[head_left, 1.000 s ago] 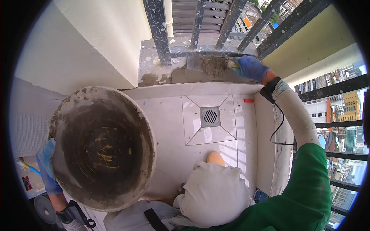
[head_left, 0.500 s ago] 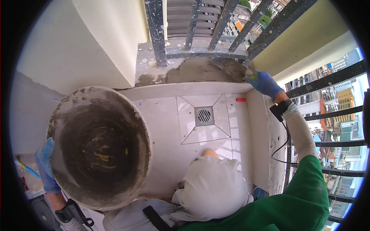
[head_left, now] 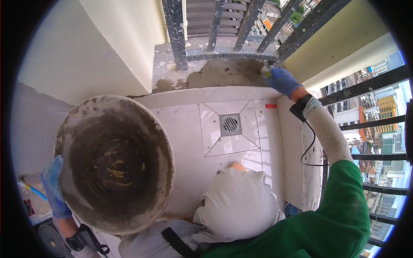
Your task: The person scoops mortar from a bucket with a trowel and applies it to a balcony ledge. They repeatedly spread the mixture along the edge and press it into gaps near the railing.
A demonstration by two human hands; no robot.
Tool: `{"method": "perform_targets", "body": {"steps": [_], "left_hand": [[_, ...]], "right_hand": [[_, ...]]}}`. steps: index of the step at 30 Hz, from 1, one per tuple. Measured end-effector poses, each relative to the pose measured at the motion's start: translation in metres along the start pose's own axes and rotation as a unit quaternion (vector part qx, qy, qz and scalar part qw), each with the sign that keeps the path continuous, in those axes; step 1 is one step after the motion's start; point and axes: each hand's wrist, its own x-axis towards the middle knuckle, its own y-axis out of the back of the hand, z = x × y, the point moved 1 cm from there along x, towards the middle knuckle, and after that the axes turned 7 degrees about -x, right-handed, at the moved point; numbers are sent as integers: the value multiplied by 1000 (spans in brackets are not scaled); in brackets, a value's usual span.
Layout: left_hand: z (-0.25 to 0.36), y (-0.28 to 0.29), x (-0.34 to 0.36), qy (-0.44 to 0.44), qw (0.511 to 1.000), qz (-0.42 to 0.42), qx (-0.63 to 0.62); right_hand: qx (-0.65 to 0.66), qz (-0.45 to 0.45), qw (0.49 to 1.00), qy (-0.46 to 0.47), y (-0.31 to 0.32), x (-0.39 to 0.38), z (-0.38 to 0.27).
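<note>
My left hand (head_left: 56,185), in a blue glove, grips the left side of a big round bucket (head_left: 165,142). The bucket tilts so that its inside faces up at me; dark grey cement residue coats it, with yellowish streaks at the bottom. My right hand (head_left: 285,81), also in a blue glove, is stretched out to the far right corner of the ledge behind the low tiled kerb (head_left: 206,92). It is closed around a small tool, of which only a pale yellow-green bit shows by the fingers. Beneath and left of it lies a band of wet grey mortar (head_left: 228,73).
A square floor drain (head_left: 230,124) sits among white tiles, near a small red piece (head_left: 271,106). Dark metal railings (head_left: 175,38) stand behind the ledge and along the right, with buildings far below. A black cable (head_left: 310,148) hangs from my right wrist. My knee (head_left: 238,206) is bent in front.
My right hand has moved a little left and away along the mortar's right end. The left hand still holds the bucket, which has shifted slightly right in view.
</note>
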Motion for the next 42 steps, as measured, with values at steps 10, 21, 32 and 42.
{"method": "perform_targets", "body": {"steps": [10, 21, 32, 42], "left_hand": [[-3, 2, 2, -9, 998, -13, -54], [0, -2, -3, -9, 999, 1, -45], [1, -1, -3, -71, 997, 3, 23], [-5, 6, -5, -292, 940, -27, 174]], "right_hand": [[242, -209, 903, -288, 51, -40, -17], [270, -273, 903, -193, 63, 13, -129], [80, -240, 966, -48, 80, 48, -130], [160, -209, 951, -163, 79, 58, -145]]}}
